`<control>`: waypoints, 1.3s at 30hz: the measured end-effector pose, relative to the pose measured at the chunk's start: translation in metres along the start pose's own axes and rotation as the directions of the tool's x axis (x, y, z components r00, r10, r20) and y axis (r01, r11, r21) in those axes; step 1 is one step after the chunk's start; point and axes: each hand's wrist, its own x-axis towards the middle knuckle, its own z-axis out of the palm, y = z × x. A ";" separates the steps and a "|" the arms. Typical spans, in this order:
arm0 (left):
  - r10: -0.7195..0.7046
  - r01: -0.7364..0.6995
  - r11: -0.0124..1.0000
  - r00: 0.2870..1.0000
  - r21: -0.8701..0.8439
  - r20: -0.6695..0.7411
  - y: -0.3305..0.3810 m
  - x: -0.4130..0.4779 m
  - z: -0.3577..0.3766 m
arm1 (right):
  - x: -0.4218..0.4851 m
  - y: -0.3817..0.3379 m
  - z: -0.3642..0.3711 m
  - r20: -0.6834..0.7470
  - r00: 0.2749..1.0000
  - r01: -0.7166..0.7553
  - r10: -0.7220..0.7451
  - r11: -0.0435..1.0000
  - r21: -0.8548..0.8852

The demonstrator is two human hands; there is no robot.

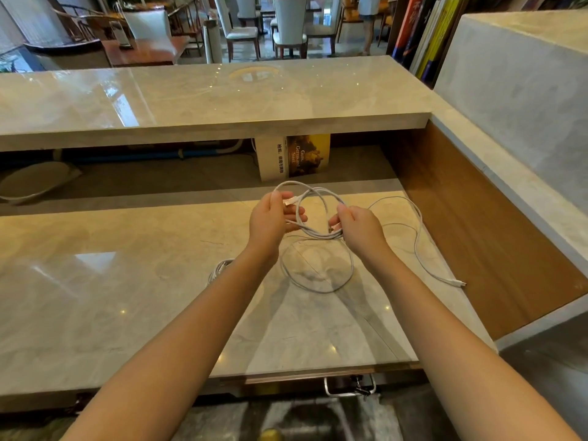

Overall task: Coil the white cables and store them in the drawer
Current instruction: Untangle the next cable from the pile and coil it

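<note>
Head view: a white cable (321,234) is held in loose loops above the pale marble surface (127,281) by two bare hands. The left hand (273,218) is curled round one side of the loops, with a plug end pinched near its fingertips. The right hand (359,230) is closed on the opposite side, where the strands are gathered into a bundle. The cable's free tail is trailed to the right across the surface and ended by a small connector (458,283) near the right edge. A further loop (313,290) is laid flat on the surface just below the hands; whether it belongs to the held cable cannot be told for certain. A second white cable (219,267), shown as a few curved strands, is partly hidden behind the left forearm. A metal handle (350,391) is seen under the front edge of the surface. A book (307,155) is stood upright in the recess beneath the raised marble counter (222,93), and more books (426,36) are shelved at the upper right. Chairs (289,23) are seen beyond the counter.
</note>
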 end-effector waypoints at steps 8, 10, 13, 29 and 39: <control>-0.375 0.396 0.824 0.917 -0.406 0.132 0.003 0.000 -0.010 | -0.004 0.017 0.001 0.114 0.990 0.090 -0.083 0.994 -0.059; -0.363 0.386 0.865 0.923 -0.321 0.131 0.003 0.003 -0.010 | -0.005 0.017 0.001 0.145 0.984 0.114 -0.102 0.991 -0.073; -0.383 0.408 0.908 0.900 -0.096 0.207 0.005 0.003 -0.013 | -0.007 0.017 0.001 0.174 0.976 0.155 -0.135 0.982 -0.110; -0.338 0.092 0.907 0.741 0.411 0.580 0.017 0.011 -0.012 | 0.000 0.007 0.004 0.051 0.975 0.221 -0.216 0.935 -0.276; -0.304 0.157 0.951 0.638 0.267 0.707 0.016 0.014 -0.025 | 0.007 -0.007 -0.019 0.530 0.824 0.288 -0.201 0.954 -0.086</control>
